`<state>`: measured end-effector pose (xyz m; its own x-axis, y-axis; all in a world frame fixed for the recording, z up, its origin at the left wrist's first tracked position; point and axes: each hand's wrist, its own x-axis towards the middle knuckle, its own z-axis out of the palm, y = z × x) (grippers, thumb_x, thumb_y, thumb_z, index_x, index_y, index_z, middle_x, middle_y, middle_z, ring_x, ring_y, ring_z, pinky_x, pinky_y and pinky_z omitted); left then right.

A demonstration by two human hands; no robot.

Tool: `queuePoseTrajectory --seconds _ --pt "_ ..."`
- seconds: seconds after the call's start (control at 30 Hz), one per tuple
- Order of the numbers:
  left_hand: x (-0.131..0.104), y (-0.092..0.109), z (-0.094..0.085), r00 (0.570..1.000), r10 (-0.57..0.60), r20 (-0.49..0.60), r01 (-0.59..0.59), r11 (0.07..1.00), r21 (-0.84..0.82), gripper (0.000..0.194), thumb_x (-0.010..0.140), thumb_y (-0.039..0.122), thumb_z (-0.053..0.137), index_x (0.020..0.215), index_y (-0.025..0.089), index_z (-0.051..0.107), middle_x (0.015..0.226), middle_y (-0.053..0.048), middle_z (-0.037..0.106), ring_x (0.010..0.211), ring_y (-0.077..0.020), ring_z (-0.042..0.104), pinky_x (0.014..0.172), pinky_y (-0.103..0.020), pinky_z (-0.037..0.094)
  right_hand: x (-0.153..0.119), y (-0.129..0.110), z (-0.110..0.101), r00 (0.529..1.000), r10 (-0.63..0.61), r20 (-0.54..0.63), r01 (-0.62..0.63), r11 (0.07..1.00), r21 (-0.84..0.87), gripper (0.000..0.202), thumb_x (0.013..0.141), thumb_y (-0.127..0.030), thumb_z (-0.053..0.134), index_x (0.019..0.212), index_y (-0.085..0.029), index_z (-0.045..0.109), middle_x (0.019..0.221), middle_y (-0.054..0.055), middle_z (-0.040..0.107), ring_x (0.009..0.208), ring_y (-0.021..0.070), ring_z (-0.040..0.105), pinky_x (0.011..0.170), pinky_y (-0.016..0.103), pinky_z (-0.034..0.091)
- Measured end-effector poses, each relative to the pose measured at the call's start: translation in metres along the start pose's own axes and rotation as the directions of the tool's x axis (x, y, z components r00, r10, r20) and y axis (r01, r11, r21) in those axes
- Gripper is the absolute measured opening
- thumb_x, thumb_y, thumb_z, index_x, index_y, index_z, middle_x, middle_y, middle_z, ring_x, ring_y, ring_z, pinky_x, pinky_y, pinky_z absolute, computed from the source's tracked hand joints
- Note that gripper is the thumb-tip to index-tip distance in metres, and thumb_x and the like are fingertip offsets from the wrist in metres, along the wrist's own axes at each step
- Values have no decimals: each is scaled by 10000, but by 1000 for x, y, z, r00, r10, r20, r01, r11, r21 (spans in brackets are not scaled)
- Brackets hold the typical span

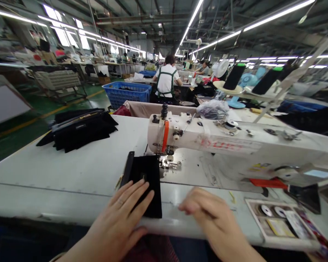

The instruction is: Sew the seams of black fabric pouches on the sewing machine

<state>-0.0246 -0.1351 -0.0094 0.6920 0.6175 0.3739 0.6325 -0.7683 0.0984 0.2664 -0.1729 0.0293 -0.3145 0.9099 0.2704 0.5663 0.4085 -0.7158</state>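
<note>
My left hand [128, 211] lies flat with its fingers stretched over a black fabric panel [149, 189]. A dark strip with a zipper pull runs along the panel's left edge, and a small tag shows on its face. The panel's right edge lies beside the presser foot [170, 164] of a white sewing machine [202, 138]; whether it is under the foot I cannot tell. To the right of the panel, my right hand [210, 211] hovers over the table's front part, apart from the fabric. Its fingers are curled closed and slightly blurred, hiding anything inside.
A stack of black fabric pieces [82, 129] lies at the table's back left. At the front right is a tray [289, 240] with bobbins. Thread cones [235, 76] stand behind the machine. Beyond are a blue basket [128, 92] and a seated co-worker [166, 80].
</note>
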Motion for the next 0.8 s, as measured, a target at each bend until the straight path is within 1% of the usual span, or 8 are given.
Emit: queuePoseTrajectory --seconds 0.03,0.1,0.23,0.4,0.5,0.6,0.7,0.8 --pt "3 -2 2 1000 -12 10 12 1000 19 618 895 457 633 1459 294 438 1444 -74 533 1311 -332 508 1121 -545 395 5 7 10 999 3 50 -2 1000 -20 187 993 -219 503 941 -207 681 858 27 651 809 163 618 714 275 508" --pt "6 -13 5 991 -137 -9 137 991 -8 473 949 447 539 1400 305 512 1409 -73 566 1273 -329 550 1081 -573 431 16 21 30 988 -1 156 21 992 -126 242 932 -111 508 1026 -236 692 922 35 663 890 187 614 767 284 495" --pt "5 -41 0 896 -443 -22 431 880 -198 408 1001 477 381 1153 233 670 1231 -87 680 1117 -273 662 989 -427 540 40 35 53 973 14 230 61 947 -315 603 764 15 511 1290 -272 578 1155 45 627 1015 215 608 819 294 492" --pt "9 -52 -10 796 -605 14 583 761 -284 451 966 579 374 947 241 672 953 -53 740 937 -271 709 796 -356 602 61 32 63 982 -33 183 92 943 -320 556 756 -128 631 1292 -251 548 1278 83 546 1043 240 592 792 321 511" --pt "13 -56 -10 769 -639 4 617 739 -270 473 950 612 363 995 252 667 1014 -53 737 1019 -290 690 888 -409 575 65 34 68 980 -109 167 158 935 -317 458 795 -107 595 1218 -279 630 1173 73 598 1019 242 586 756 323 505" --pt "15 -61 -11 767 -641 -6 619 743 -256 479 947 609 365 1033 245 663 1069 -66 727 1063 -299 672 949 -436 545 69 37 67 992 -58 110 86 958 -272 590 761 -37 537 1299 -271 605 1130 76 637 1012 248 591 809 358 510" --pt "16 -61 -15 783 -622 -19 602 764 -233 437 962 560 368 1024 237 656 1059 -72 725 1010 -288 688 923 -420 561 75 36 62 992 91 82 -90 996 -11 658 752 1 472 1358 -235 572 1180 62 673 1076 224 613 936 372 491" --pt "17 -51 -16 872 -487 -52 470 862 -190 283 940 453 473 1061 253 631 1181 -65 691 1069 -270 668 956 -394 551 75 31 59 975 106 194 -167 928 334 545 814 8 403 1220 -234 675 1076 9 730 1000 153 666 911 293 504"
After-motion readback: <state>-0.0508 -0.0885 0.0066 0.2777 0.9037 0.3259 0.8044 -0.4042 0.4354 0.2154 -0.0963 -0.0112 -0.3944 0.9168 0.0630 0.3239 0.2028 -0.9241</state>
